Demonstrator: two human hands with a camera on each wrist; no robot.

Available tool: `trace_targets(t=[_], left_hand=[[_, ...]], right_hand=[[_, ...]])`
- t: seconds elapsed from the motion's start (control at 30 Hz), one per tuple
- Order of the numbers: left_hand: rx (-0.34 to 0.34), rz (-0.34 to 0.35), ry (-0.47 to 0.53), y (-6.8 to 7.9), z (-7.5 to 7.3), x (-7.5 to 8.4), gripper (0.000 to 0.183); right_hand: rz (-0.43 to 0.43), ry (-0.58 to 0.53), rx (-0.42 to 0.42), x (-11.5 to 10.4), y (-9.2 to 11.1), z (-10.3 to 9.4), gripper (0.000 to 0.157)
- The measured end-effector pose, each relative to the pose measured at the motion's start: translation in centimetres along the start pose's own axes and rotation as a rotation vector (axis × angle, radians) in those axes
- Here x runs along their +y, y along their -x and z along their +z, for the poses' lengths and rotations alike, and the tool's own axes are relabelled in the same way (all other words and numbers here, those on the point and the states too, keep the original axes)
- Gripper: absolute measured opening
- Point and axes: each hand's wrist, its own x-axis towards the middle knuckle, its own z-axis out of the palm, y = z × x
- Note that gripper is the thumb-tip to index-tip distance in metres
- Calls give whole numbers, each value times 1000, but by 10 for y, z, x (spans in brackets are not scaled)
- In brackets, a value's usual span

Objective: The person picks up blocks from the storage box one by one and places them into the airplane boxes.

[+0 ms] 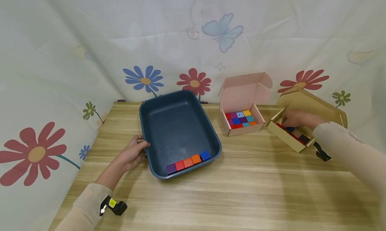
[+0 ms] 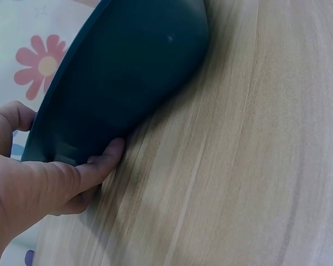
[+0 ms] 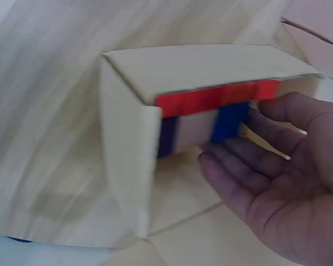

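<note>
My left hand grips the left side of a dark blue tray, thumb over the rim, fingers along the outer wall. Inside the tray, a row of colored cubes lies by the near wall: purple, red, orange shades and blue. My right hand reaches into an open yellow-tan cardboard box. Its fingertips are right at a blue cube; I cannot tell whether they pinch it. Red cubes line one wall of this box, and a dark purple cube sits near its end.
A pink cardboard box stands between the tray and the yellow-tan box, lid up, with several colored cubes in it. Behind everything hangs a flowered cloth. The wooden table extends toward me.
</note>
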Motion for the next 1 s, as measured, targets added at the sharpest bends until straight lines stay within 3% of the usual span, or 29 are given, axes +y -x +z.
trace_targets(t=[0.17, 0.4, 0.6, 0.67, 0.77, 0.87, 1.0], left_hand=[[5, -3, 3, 0, 1, -1, 54], [4, -9, -1, 1, 0, 0, 57], [-17, -2, -8, 0, -1, -1, 58], [-19, -3, -6, 1, -1, -1, 59], [-18, -6, -3, 2, -1, -1, 59], [-18, -9, -13, 2, -1, -1, 60], [-15, -7, -23, 0, 0, 1, 59]], right_hand=[[-22, -86, -64, -12, 10, -25, 23], [-173, 35, -28, -51, 23, -50, 35], [-199, 23, -92, -114, 25, -57, 41], [-274, 30, -73, -136, 22, -58, 35], [-347, 162, 9, -171, 18, -60, 26], [-367, 334, 39, -206, 14, -62, 25], [-354, 389, -64, -253, 4, -53, 33]])
